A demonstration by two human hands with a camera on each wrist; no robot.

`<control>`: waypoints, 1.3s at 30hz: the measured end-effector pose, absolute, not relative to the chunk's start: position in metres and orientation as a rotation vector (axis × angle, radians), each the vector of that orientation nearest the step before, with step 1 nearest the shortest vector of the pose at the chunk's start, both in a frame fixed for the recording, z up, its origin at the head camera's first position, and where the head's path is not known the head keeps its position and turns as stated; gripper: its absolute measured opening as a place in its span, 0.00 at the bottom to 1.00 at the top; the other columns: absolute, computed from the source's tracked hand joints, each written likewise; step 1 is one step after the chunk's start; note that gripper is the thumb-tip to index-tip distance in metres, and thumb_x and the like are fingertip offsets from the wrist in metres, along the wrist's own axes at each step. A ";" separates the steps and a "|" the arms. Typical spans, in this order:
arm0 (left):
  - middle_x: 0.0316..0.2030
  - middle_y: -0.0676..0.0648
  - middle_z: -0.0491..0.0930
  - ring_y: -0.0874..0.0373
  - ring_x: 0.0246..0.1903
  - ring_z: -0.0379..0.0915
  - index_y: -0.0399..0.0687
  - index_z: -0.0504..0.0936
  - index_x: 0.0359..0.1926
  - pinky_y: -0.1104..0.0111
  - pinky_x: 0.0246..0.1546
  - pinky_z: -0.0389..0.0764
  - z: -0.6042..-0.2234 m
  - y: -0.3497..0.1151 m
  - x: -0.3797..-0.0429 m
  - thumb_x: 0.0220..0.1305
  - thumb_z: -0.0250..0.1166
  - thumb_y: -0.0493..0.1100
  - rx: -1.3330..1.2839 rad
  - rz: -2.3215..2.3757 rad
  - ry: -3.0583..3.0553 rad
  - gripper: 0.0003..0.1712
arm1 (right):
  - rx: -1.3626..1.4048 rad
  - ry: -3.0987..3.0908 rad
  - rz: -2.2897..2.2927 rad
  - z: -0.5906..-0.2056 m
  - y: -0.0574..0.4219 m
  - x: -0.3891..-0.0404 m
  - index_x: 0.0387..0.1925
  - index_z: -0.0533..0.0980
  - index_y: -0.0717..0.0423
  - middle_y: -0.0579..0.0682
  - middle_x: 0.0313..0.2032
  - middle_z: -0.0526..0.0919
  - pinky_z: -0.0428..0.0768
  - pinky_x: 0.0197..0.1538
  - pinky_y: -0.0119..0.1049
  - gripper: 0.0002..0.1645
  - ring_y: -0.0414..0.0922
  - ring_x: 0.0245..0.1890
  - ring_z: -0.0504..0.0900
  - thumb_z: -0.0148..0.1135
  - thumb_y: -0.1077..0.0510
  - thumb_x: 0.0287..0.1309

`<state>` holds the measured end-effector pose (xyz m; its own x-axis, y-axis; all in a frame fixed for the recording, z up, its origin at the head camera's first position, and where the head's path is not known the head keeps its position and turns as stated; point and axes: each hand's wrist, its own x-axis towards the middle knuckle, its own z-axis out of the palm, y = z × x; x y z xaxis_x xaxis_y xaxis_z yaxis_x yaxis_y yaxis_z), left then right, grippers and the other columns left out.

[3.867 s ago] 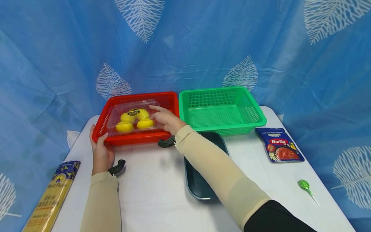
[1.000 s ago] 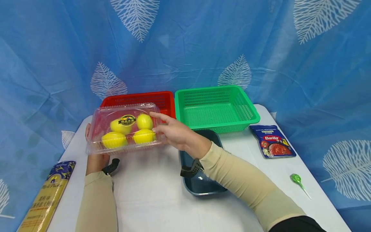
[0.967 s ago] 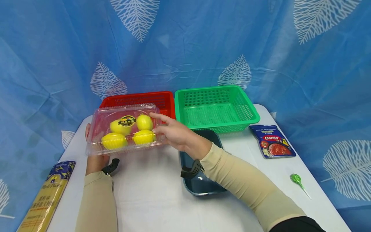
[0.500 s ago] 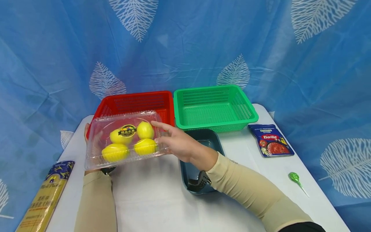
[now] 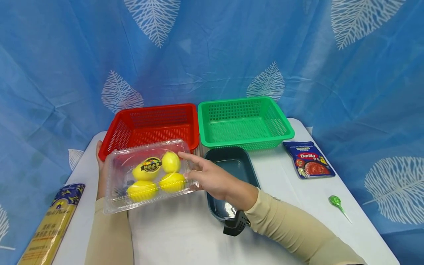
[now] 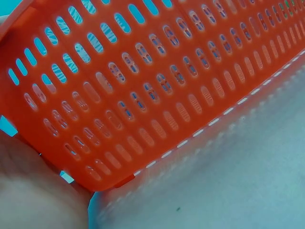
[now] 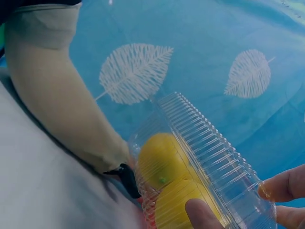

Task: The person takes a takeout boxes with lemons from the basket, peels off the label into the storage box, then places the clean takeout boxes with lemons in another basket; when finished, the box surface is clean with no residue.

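My right hand [image 5: 215, 180] holds a clear plastic clamshell box [image 5: 119, 187] by its right end, fingers on top and thumb at the near side. Inside lie several yellow lemons [image 5: 142, 190], under a black label [image 5: 151, 165] on the lid. In the right wrist view, fingertips [image 7: 281, 186] and thumb [image 7: 202, 214] grip the box's ribbed end. The box is tilted and hangs in front of the red basket [image 5: 159, 132]. My left hand [image 5: 101, 165] grips that basket's left front corner; its thumb is hidden behind the box. The left wrist view shows the palm [image 6: 38, 186] against the slotted basket wall.
A green basket [image 5: 245, 143] stands right of the red one. Before it lies a dark blue tray [image 5: 232, 160], partly under my right arm. A sauce pouch [image 5: 309, 160] and a green lollipop [image 5: 335, 201] are at the right, a spaghetti pack [image 5: 53, 224] at the left edge.
The lemon box has come up out of the red basket and moved toward me and slightly right in my right hand. My left hand stays at the basket's corner.
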<state>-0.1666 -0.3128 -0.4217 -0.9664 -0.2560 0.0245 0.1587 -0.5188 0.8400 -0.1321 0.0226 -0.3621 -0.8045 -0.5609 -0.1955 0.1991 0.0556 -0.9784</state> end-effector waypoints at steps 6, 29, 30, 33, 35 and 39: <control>0.81 0.52 0.48 0.49 0.77 0.49 0.84 0.43 0.81 0.65 0.58 0.79 -0.457 -0.347 -0.186 0.78 0.62 0.43 0.176 -2.433 -1.605 0.49 | -0.346 1.811 -1.790 -0.373 0.028 -0.124 0.76 0.68 0.26 0.55 0.78 0.59 0.83 0.59 0.53 0.37 0.58 0.70 0.66 0.62 0.59 0.74; 0.80 0.50 0.50 0.46 0.80 0.43 0.76 0.49 0.82 0.58 0.65 0.72 -0.471 -0.349 -0.199 0.79 0.57 0.34 0.012 -2.519 -1.308 0.45 | -0.366 1.853 -1.750 -0.396 0.030 -0.110 0.78 0.66 0.31 0.64 0.77 0.58 0.82 0.38 0.35 0.39 0.44 0.33 0.78 0.61 0.62 0.72; 0.80 0.49 0.50 0.46 0.80 0.43 0.76 0.50 0.81 0.57 0.66 0.70 -0.471 -0.349 -0.200 0.79 0.57 0.33 0.005 -2.531 -1.283 0.45 | -0.385 1.869 -1.742 -0.397 0.029 -0.110 0.79 0.66 0.32 0.64 0.77 0.58 0.78 0.33 0.32 0.39 0.43 0.27 0.75 0.61 0.62 0.72; 0.80 0.49 0.50 0.46 0.80 0.43 0.75 0.50 0.81 0.55 0.69 0.66 -0.471 -0.348 -0.200 0.78 0.57 0.32 -0.011 -2.546 -1.235 0.45 | -0.404 1.906 -1.719 -0.397 0.027 -0.109 0.80 0.65 0.32 0.65 0.77 0.58 0.67 0.26 0.30 0.40 0.41 0.19 0.64 0.61 0.60 0.73; 0.80 0.50 0.50 0.47 0.80 0.43 0.75 0.50 0.81 0.55 0.69 0.66 -0.471 -0.348 -0.201 0.78 0.58 0.32 -0.008 -2.543 -1.237 0.45 | -0.401 1.929 -1.702 -0.398 0.025 -0.108 0.79 0.64 0.31 0.64 0.76 0.60 0.65 0.24 0.30 0.39 0.41 0.18 0.63 0.61 0.59 0.73; 0.80 0.50 0.51 0.47 0.80 0.44 0.75 0.50 0.81 0.56 0.68 0.68 -0.470 -0.347 -0.201 0.77 0.58 0.32 -0.002 -2.531 -1.248 0.46 | -0.408 1.938 -1.699 -0.399 0.022 -0.108 0.80 0.64 0.32 0.61 0.75 0.61 0.67 0.26 0.31 0.39 0.41 0.19 0.65 0.61 0.58 0.73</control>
<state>-0.2014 -0.3468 -0.4697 -0.9494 -0.2813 0.1400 0.2823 -0.5682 0.7730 -0.1081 0.0224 -0.3988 -0.8161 -0.5466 -0.1875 0.1146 0.1650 -0.9796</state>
